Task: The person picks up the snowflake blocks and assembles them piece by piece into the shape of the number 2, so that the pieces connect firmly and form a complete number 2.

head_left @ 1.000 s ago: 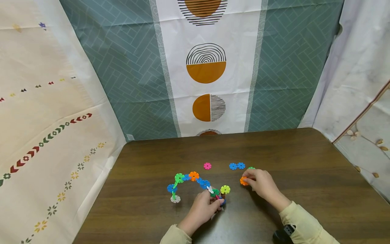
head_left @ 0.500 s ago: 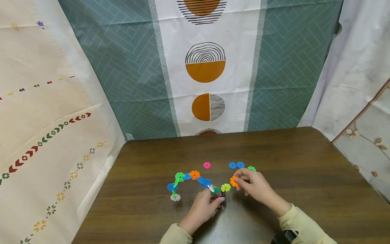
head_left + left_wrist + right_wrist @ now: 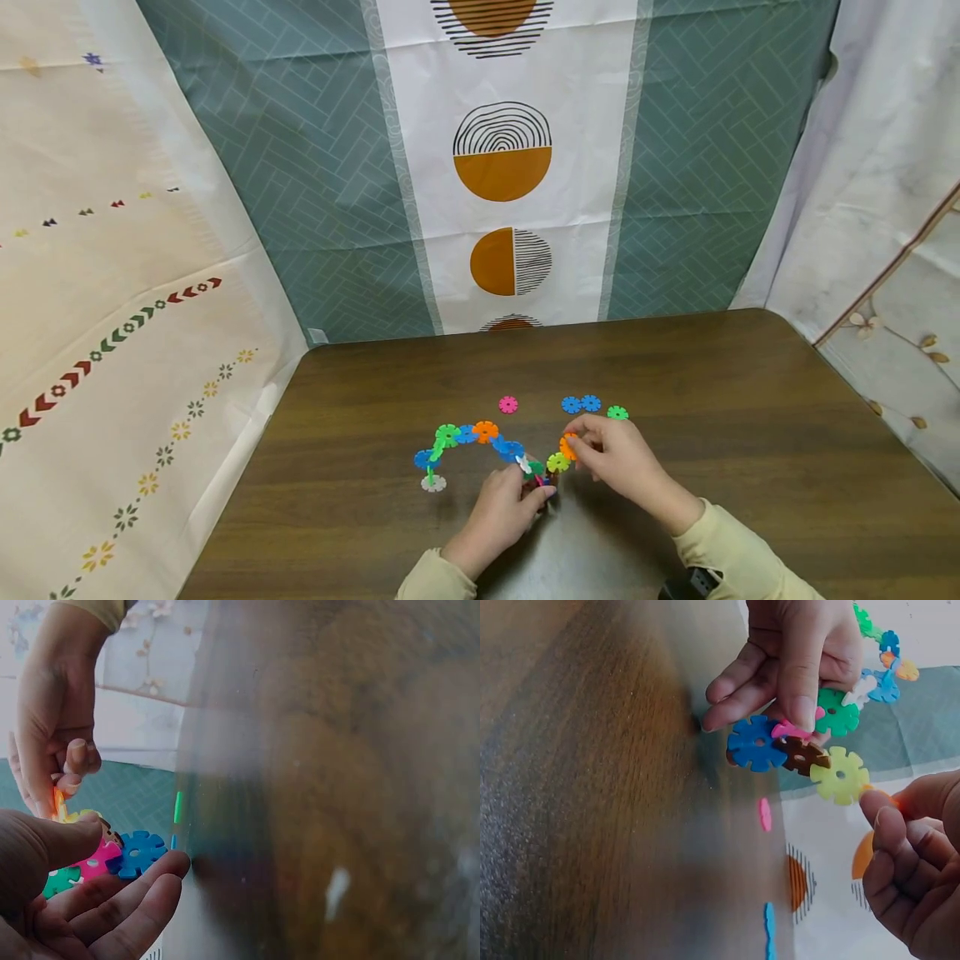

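A chain of slotted plastic snowflake discs arches over the table, running from a white disc [image 3: 432, 483] on the left to a yellow disc [image 3: 558, 462]. My left hand [image 3: 498, 508] pinches the chain at a pink disc [image 3: 94, 864], thumb on one face and fingers behind. Around that grip are a blue disc [image 3: 756, 742], a brown disc [image 3: 804, 754] and a green disc [image 3: 838, 712]. Between thumb and fingertips, my right hand [image 3: 626, 462] holds an orange disc [image 3: 567, 446] edge to edge with the yellow one. Those fingers partly cover the orange disc.
Beyond the hands on the wooden table [image 3: 337, 400] lie a loose pink disc [image 3: 508, 404], a joined pair of blue discs [image 3: 581, 404] and a green disc [image 3: 618, 412]. Patterned cloth [image 3: 337, 208] hangs behind the table's far edge.
My right hand has carried the orange disc leftward, from near the loose green disc up to the yellow disc. The left hand keeps its grip on the chain, almost in place.
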The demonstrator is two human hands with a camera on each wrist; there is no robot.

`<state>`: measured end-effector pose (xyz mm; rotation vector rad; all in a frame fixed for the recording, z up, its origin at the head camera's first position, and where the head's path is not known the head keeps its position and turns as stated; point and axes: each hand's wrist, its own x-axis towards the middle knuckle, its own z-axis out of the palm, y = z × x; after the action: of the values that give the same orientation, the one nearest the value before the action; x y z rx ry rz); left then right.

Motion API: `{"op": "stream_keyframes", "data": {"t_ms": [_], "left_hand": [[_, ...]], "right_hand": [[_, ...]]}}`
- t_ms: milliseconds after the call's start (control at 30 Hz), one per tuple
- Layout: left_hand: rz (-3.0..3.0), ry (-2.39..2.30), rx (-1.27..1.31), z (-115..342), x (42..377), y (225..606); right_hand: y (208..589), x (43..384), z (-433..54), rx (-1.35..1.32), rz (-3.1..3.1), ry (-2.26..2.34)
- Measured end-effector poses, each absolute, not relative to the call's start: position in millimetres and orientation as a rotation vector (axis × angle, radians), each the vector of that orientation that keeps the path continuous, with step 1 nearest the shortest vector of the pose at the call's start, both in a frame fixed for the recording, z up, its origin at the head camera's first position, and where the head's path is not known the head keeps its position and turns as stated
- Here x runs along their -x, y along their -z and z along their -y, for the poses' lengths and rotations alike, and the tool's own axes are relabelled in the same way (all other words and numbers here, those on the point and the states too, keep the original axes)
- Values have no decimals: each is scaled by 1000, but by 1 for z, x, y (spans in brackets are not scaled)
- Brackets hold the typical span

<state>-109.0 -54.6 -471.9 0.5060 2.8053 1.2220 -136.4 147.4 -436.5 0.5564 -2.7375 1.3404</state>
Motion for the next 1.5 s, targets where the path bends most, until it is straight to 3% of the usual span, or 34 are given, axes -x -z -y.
{"op": "stream_keyframes", "data": {"t_ms": [733,1133,1500], "left_hand": [[-2890,-1254,-479,47,107,475],[-2709,-1444,-436,53,109,474],[-2642,-1466,-441,59,109,476]], "right_hand": [[436,136,-135,-551,2772,-1194],[451,173,-188,-294,2836,-998],[471,183,-208,-290,3014,-659]]}}
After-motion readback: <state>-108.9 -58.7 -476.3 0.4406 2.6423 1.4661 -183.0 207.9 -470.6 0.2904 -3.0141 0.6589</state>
